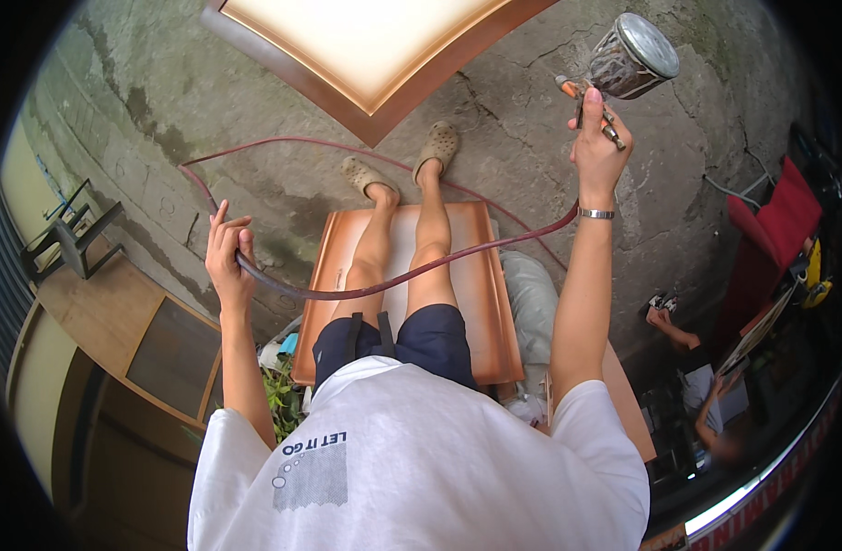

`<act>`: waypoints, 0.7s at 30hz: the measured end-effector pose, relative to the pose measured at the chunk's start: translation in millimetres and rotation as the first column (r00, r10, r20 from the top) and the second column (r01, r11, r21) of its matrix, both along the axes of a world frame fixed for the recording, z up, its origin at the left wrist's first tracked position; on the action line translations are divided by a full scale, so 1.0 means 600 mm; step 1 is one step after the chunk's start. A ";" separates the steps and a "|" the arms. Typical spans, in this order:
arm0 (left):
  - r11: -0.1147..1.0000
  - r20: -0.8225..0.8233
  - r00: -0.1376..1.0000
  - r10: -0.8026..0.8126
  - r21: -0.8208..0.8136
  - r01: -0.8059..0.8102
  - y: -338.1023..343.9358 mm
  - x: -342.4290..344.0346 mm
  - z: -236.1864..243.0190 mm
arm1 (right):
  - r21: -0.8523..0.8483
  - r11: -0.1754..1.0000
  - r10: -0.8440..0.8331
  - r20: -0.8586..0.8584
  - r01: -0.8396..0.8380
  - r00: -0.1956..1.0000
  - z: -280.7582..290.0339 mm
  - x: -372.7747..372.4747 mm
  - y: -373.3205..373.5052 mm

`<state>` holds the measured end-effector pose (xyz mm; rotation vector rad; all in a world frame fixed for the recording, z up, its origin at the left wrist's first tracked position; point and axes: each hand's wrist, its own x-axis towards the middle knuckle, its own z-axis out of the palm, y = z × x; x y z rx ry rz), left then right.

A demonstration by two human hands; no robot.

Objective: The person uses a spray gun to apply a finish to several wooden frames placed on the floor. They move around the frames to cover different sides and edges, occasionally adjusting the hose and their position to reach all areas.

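Observation:
My right hand [603, 151] is raised at the upper right, closed round a paint spray gun [609, 131] with its thumb up along the body. A paint-splashed metal cup [630, 60] with a silver lid is on the gun's far side. A dark red air hose [403, 277] sags from near my right wrist across my legs to my left hand [228, 253]. That hand holds the hose loosely, its index finger stretched out. Ahead of my feet is a brown-edged panel [361, 108] with a pale, glowing-looking middle, one corner pointing toward me.
A second brown-edged panel [490, 303] lies beneath my legs. Cracked concrete floor [513, 119] surrounds me, with more hose along it. At left are a dark stool [81, 239] and wooden boards [118, 312]. A red chair [779, 211] and another person [706, 376] are at right.

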<state>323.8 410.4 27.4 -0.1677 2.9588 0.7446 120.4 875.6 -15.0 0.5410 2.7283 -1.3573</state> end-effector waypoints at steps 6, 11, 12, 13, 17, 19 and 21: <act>1.000 0.005 1.000 0.019 -0.014 -0.019 0.024 -0.019 -0.001 | 0.025 0.990 -0.135 -0.062 0.137 0.989 -0.011 -0.085 0.043; 1.000 0.002 1.000 0.027 -0.015 -0.027 0.032 -0.025 -0.001 | 0.076 0.971 -0.209 -0.206 0.229 0.956 -0.020 -0.115 0.053; 0.999 -0.001 1.000 0.029 -0.014 -0.029 0.032 -0.025 -0.002 | 0.064 0.969 -0.221 -0.201 0.238 0.954 -0.022 -0.112 0.053; 0.999 -0.005 1.000 0.029 -0.013 -0.029 0.032 -0.024 -0.004 | 0.052 0.967 -0.234 -0.196 0.248 0.952 -0.026 -0.105 0.053; 0.999 -0.008 0.999 0.045 -0.003 -0.045 0.027 -0.020 0.001 | 0.023 0.977 -0.209 -0.073 0.211 0.975 -0.031 -0.047 0.033; 0.999 -0.017 0.999 0.041 0.002 -0.041 0.019 -0.016 0.002 | -0.041 0.980 -0.194 -0.026 0.193 0.981 -0.025 -0.004 0.010; 0.999 -0.016 0.999 0.039 0.011 -0.039 0.009 -0.008 0.004 | -0.093 0.980 -0.172 0.029 0.174 0.985 -0.015 0.041 -0.015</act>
